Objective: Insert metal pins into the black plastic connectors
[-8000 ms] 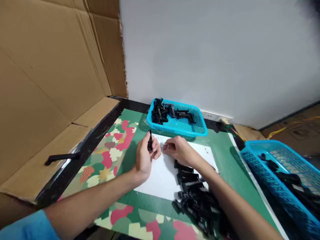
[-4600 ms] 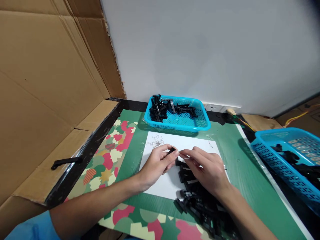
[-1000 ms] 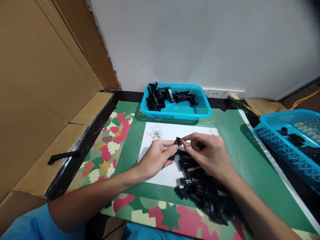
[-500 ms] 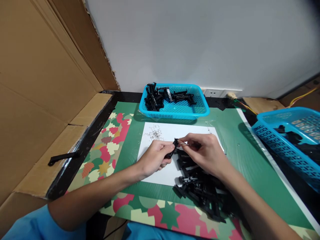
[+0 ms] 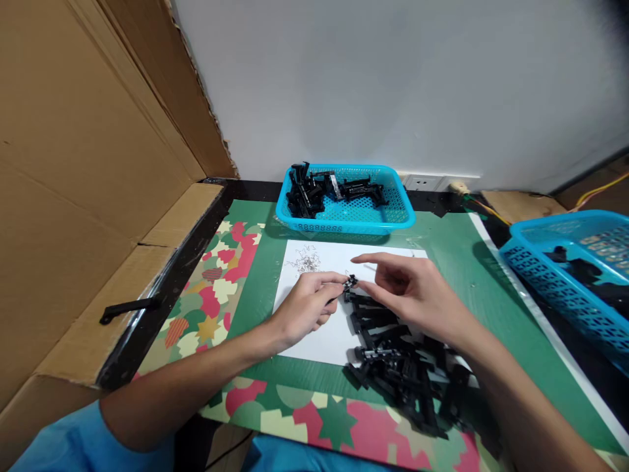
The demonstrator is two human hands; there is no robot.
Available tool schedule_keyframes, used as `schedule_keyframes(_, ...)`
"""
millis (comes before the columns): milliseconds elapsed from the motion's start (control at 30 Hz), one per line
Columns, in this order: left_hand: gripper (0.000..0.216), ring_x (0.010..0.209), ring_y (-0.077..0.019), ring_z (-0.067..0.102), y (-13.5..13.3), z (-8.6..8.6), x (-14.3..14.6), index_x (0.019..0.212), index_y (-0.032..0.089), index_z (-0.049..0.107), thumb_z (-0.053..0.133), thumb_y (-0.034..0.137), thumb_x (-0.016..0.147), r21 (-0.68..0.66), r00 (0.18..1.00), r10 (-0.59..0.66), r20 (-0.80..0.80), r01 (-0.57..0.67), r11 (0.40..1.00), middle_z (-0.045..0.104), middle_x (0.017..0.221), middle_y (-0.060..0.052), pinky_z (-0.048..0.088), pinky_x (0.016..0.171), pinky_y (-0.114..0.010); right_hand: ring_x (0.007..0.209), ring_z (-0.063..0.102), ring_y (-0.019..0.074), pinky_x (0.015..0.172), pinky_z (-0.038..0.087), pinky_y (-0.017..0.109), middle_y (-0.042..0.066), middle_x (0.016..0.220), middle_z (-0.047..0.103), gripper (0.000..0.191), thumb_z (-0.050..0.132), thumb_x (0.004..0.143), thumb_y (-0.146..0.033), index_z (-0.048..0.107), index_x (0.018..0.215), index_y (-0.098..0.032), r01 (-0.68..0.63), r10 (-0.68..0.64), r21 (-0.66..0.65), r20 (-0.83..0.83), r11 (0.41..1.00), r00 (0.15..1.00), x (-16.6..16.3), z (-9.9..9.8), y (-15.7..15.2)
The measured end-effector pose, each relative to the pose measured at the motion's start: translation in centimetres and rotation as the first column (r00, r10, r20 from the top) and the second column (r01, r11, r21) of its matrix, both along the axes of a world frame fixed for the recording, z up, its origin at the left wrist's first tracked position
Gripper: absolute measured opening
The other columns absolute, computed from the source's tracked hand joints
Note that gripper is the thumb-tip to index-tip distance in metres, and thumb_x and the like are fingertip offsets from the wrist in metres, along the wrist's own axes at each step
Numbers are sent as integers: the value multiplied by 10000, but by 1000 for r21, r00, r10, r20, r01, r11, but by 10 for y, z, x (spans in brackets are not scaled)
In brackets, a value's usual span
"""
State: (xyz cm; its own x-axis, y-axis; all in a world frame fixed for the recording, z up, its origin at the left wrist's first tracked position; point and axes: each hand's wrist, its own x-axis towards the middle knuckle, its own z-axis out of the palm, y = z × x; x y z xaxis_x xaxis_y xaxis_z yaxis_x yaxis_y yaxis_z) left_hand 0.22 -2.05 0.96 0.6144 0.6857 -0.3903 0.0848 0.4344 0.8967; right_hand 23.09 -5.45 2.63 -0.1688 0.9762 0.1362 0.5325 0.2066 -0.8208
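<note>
The left hand (image 5: pixel 305 312) pinches a small black plastic part (image 5: pixel 348 285) above the white sheet (image 5: pixel 324 341); the right hand (image 5: pixel 417 295) hovers alongside, fingers spread, holding nothing. Matching black parts (image 5: pixel 398 367) lie heaped nearby, a perforated blue basket (image 5: pixel 354 219) beyond.

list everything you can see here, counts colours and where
small black part: one, black, pinched in left fingertips over the paper
loose black parts: a pile, black, paper's near right corner and mat
white paper: one, white, mid-mat
metal bits: small heap, silvery, paper's far left corner
far basket: one, blue, behind paper, holds black parts
right basket: one, blue, right edge, holds black parts
green mat: one, green, under paper
cardboard: one wall, brown, left
black strip: one, black, on cardboard flap
left hand: holds the part
right hand: open, beside the part
</note>
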Motion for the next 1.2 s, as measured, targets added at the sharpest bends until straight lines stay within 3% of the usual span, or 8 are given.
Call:
schedule_keyframes(133, 347, 546, -101, 457, -4, 2, -1, 1318, 222, 616, 666, 381, 1014, 267, 997, -15, -75, 34, 963, 514, 686, 79, 380, 562, -220, 634, 543, 153, 591, 415, 289, 23, 773, 684, 308, 609, 1095, -443, 821, 1092, -219, 79, -83, 80, 47, 994, 995, 4, 6, 1)
schedule_keyframes(233, 257, 885, -194, 702, -6, -2, -2, 1284, 226, 623, 619, 365, 1067, 515, 987, 29, -161, 59, 855, 740, 1005, -31, 511, 782, -305, 839, 691, 206, 726, 493, 320, 73, 973, 775, 312, 582, 1111, -408, 819, 1037, -221, 77, -97, 181, 106, 980, 990, 9, 4, 6)
schedule_keyframes(333, 206, 1183, -266, 718, -5, -8, -4, 1274, 239, 606, 543, 365, 1124, 665, 973, 69, -222, 99, 740, 746, 1280, -79, 546, 946, -379, 927, 733, 235, 786, 516, 344, 93, 1071, 795, 277, 610, 1095, -377, 820, 1012, -216, 91, -138, 274, 158, 958, 978, 12, -3, 9)
schedule_keyframes(500, 127, 1146, -292, 748, -3, -17, -5, 1233, 222, 558, 514, 303, 1147, 793, 885, 143, -443, 312, 522, 758, 1237, -102, 599, 959, -442, 699, 761, 233, 661, 518, 342, 58, 810, 824, 264, 703, 1034, -372, 799, 848, -212, 266, -317, 253, 186, 930, 930, 14, -11, 9)
schedule_keyframes(633, 83, 1054, -287, 762, -5, -19, -3, 1178, 203, 538, 485, 263, 1157, 788, 792, 204, -576, 471, 397, 758, 1177, -109, 625, 870, -436, 709, 811, 249, 669, 598, 341, 74, 799, 835, 325, 713, 1030, -446, 772, 824, -202, 342, -344, 117, -1, 932, 939, 1, -14, 9)
schedule_keyframes(767, 91, 1006, -280, 766, -6, -17, -2, 1196, 189, 536, 470, 241, 1162, 781, 769, 209, -604, 519, 348, 759, 1139, -109, 628, 837, -429, 687, 810, 243, 685, 648, 361, 81, 798, 832, 354, 700, 1032, -502, 756, 845, -206, 309, -304, 51, -88, 950, 949, -14, -21, 11)
schedule_keyframes(900, 110, 1013, -276, 772, -5, -16, -2, 1238, 184, 536, 474, 235, 1162, 772, 766, 194, -613, 530, 350, 759, 1130, -106, 631, 844, -423, 665, 796, 236, 682, 652, 370, 79, 769, 818, 396, 666, 1046, -520, 719, 797, -218, 288, -286, 56, -48, 956, 957, -20, -26, 14)
schedule_keyframes(1200, 113, 986, -284, 776, -5, -15, -3, 1230, 163, 544, 472, 209, 1155, 766, 756, 191, -627, 552, 331, 756, 1082, -116, 632, 809, -417, 650, 797, 232, 641, 607, 347, 49, 723, 809, 300, 676, 1039, -414, 681, 804, -228, 278, -278, 84, -12, 957, 961, -24, -26, 17)
